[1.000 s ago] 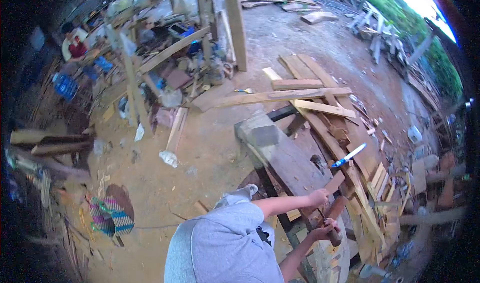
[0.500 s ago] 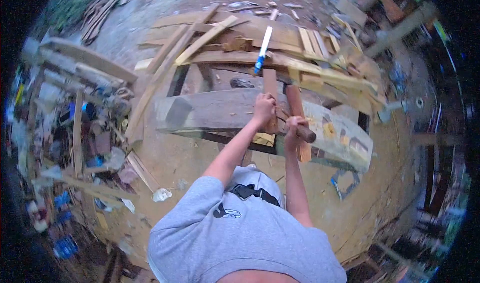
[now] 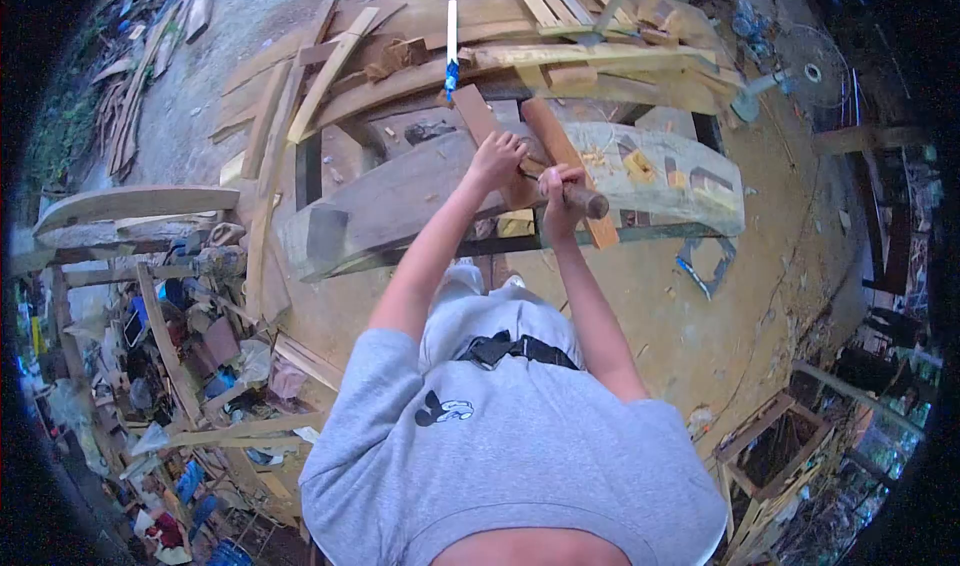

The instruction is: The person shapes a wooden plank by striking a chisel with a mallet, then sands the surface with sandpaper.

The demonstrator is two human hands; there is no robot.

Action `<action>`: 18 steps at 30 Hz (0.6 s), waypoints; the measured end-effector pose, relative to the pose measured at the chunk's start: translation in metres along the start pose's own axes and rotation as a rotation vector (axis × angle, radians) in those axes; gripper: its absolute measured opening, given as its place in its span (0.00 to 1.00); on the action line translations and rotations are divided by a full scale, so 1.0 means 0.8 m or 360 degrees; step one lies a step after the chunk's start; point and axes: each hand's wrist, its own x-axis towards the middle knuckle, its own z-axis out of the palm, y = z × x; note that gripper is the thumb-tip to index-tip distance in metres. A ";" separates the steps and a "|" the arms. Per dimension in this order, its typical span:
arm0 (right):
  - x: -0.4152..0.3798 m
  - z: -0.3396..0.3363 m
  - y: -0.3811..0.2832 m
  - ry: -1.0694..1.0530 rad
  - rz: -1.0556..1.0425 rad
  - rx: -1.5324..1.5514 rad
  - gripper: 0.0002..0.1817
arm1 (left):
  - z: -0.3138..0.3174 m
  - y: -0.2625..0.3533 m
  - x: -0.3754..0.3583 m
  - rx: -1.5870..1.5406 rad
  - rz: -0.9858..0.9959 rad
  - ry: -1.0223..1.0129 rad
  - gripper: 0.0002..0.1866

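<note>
My left hand (image 3: 497, 156) is closed around a thin dark tool (image 3: 531, 171) pressed against a reddish board (image 3: 478, 124) on a heavy grey timber beam (image 3: 390, 201). Just to its right, my right hand (image 3: 560, 184) grips a round wooden handle (image 3: 588, 202) whose dark end points right and down. A second reddish board (image 3: 556, 146) lies beside the hands and runs over the beam's front edge. The pale right end of the beam (image 3: 660, 171) has carved recesses and wood chips. A white blade with a blue handle (image 3: 451, 41) lies on the planks beyond.
Loose planks (image 3: 560, 56) are piled behind the beam. A fan (image 3: 810, 71) stands at the upper right and a wooden crate (image 3: 770, 456) at the lower right. A blue frame (image 3: 705, 266) lies on the dirt floor. Cluttered tools and scrap (image 3: 170, 346) fill the left side.
The view has swung round, so the beam now lies across the upper middle. Both hands stay on the beam with the same tools, the right hand now closer to the left.
</note>
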 end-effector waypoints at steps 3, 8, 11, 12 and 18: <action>-0.002 0.001 -0.005 0.0011 0.0003 -0.0028 0.09 | 0.011 0.004 0.008 0.0376 0.0264 -0.0135 0.12; -0.006 0.000 0.005 -0.0004 -0.0041 -0.0064 0.09 | 0.005 0.005 0.008 0.0618 0.0169 -0.0294 0.13; -0.012 -0.001 0.011 -0.0019 -0.0035 -0.0173 0.09 | 0.008 -0.004 0.002 0.0665 0.0357 -0.0238 0.12; -0.014 0.000 0.013 -0.0020 -0.0051 -0.0163 0.09 | 0.010 -0.007 0.001 0.0546 0.0360 -0.0258 0.11; -0.017 0.000 0.029 -0.0002 -0.0118 -0.0289 0.09 | 0.008 -0.028 0.006 0.0121 0.0359 -0.0453 0.14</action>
